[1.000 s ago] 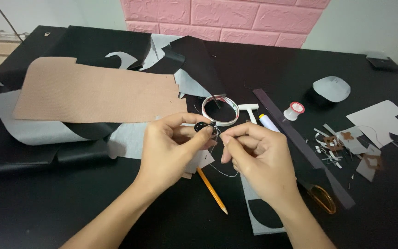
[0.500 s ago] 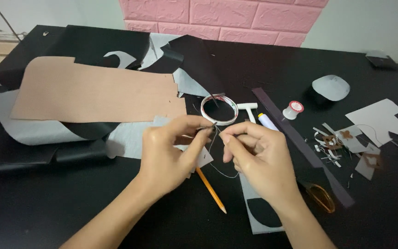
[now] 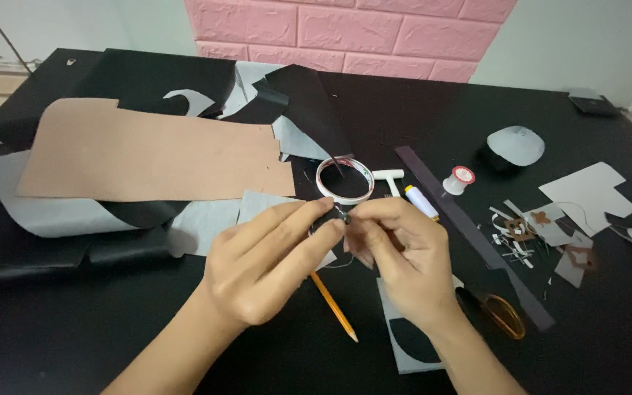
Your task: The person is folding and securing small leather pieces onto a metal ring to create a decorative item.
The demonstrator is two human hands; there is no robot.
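My left hand (image 3: 265,262) and my right hand (image 3: 398,252) meet fingertip to fingertip over the black table (image 3: 74,336). Between them they pinch a small dark piece (image 3: 340,216) with a thin dark thread (image 3: 330,265) trailing down from it. What the piece is, I cannot tell; the fingers hide most of it. A pencil (image 3: 334,307) lies on the table under the hands. A white tape roll (image 3: 344,180) sits just beyond the fingertips.
A tan leather sheet (image 3: 148,153) and black and grey sheets (image 3: 38,219) cover the left. A dark ruler strip (image 3: 469,234), scissors with orange handles (image 3: 502,314), a thread spool (image 3: 459,178), a white T-shaped tool (image 3: 389,178), a small tube (image 3: 421,202) and cut scraps (image 3: 543,234) lie to the right.
Both hands have drawn closer together, so the fingertips now touch around the small piece. The camera view shifted slightly.
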